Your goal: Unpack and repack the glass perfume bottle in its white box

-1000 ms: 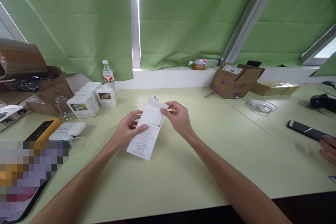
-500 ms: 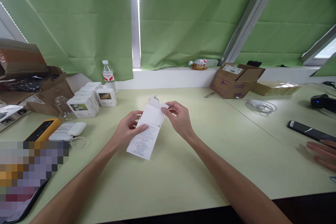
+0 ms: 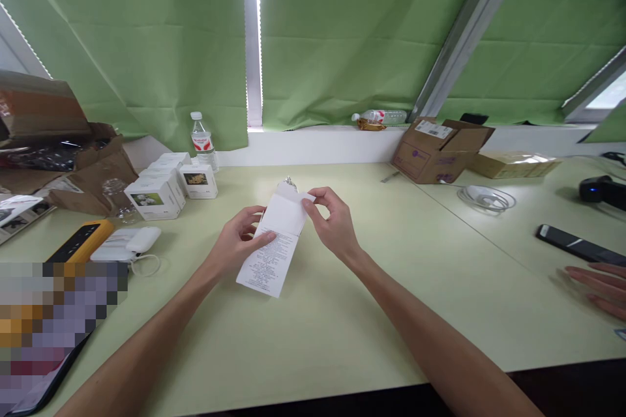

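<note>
Between my hands, above the table, is a white folded paper leaflet, tilted, with small print on its lower panel and a blank upper panel. My left hand grips its left side, thumb lying across the front and fingers behind. My right hand pinches the upper right corner between thumb and forefinger. Something small and silvery shows at the leaflet's top edge; what it belongs to is hidden behind the paper.
Left on the table are small white boxes, a water bottle, a yellow-black device and a white charger. To the right are a cardboard box, a coiled cable, a phone and another person's hand.
My hands and the leaflet have hardly moved; the right thumb and fingers shift very slightly at the corner. The other person's hand at the right edge has moved a little leftward.
</note>
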A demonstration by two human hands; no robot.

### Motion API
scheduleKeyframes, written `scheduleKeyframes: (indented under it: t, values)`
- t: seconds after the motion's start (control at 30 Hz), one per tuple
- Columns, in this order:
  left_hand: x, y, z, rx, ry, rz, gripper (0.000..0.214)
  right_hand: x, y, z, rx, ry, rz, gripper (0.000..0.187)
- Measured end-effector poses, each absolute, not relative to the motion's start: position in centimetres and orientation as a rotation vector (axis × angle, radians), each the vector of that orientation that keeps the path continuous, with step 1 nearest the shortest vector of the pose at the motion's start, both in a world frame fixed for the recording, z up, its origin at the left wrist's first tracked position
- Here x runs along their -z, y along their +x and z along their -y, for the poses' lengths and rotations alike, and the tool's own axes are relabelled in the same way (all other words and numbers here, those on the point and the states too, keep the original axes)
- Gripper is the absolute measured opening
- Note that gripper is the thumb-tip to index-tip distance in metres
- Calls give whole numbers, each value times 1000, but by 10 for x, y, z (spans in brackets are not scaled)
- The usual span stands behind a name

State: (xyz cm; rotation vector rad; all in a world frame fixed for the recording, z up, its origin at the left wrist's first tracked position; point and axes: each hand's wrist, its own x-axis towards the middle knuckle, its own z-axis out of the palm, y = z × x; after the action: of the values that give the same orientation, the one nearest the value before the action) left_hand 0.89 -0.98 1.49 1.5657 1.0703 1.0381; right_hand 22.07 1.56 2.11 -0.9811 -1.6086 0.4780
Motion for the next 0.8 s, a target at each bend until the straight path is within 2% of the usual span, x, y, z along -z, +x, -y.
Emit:
scheduleKeyframes:
  t: [0.3,0.8]
  values:
    - [-15,9,11,-1043,1573,-1074,53,-21,221,-15,-467,-944,1670,10]
    - [-13,8,9,-1055,1586,-1087,55,-16,221,-16,-263,-844,1829,10]
